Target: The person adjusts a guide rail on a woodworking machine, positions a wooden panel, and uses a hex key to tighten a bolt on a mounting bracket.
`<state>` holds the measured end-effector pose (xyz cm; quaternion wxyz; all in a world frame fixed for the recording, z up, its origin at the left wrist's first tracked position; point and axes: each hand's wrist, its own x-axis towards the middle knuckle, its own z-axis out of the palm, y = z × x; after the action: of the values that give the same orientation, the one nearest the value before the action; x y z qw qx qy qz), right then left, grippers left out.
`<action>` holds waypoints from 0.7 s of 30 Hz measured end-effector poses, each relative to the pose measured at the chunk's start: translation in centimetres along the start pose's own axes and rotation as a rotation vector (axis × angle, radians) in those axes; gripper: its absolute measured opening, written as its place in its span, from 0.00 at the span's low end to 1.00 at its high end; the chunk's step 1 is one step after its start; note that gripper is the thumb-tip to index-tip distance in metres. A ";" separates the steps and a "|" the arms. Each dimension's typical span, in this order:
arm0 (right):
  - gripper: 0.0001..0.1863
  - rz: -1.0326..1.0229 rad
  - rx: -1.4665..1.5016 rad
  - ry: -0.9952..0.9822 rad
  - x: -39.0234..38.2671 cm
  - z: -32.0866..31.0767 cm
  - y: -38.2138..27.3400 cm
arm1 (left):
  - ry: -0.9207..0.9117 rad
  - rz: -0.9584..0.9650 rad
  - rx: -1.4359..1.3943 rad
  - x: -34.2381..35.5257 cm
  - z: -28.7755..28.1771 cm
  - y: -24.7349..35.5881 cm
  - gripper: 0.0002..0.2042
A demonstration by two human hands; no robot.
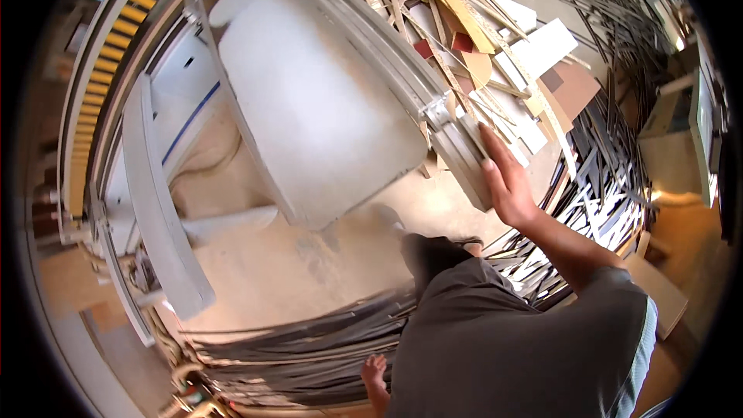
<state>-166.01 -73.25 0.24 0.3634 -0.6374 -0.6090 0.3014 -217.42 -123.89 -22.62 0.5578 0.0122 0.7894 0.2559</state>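
Note:
Flat against the end of a long grey metal rail (pixel 462 156) lies my right hand (pixel 507 186), its fingers stretched out and the thumb apart. The rail runs up along the right side of a wide grey metal table panel (pixel 309 101), which has a worn, dusty surface. A clamp-like metal fitting (pixel 436 111) sits on the rail just ahead of my fingers. Low beside my body hangs my left hand (pixel 374 371), fingers loosely apart, holding nothing that I can see.
A curved grey bar (pixel 159 201) and a yellow-black striped guard (pixel 108 54) stand at the left. Wood and board offcuts (pixel 464 39) heap beyond the rail. Dark strips (pixel 309 356) lie along the floor (pixel 309 279) behind, and more strips (pixel 596 170) pile at the right.

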 end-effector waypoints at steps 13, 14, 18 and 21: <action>0.29 -0.011 -0.450 0.447 0.2 2.5 -2.4 | -0.114 0.051 0.440 15.9 -8.4 37.4 0.19; 0.29 0.025 -0.528 0.488 0.1 2.7 -2.3 | -0.157 0.092 0.473 17.3 -8.0 41.7 0.19; 0.32 0.233 -0.763 0.689 -0.5 4.6 -3.3 | -0.319 0.161 0.604 20.8 -5.6 53.1 0.22; 0.35 0.199 -0.808 0.819 -1.1 8.2 -7.2 | -0.468 0.185 0.697 26.1 -5.2 57.7 0.20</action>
<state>-176.92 -73.61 1.59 0.2670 -0.8442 -0.4228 -0.1932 -247.24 -67.87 -20.06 0.6592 0.3285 0.6762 0.0134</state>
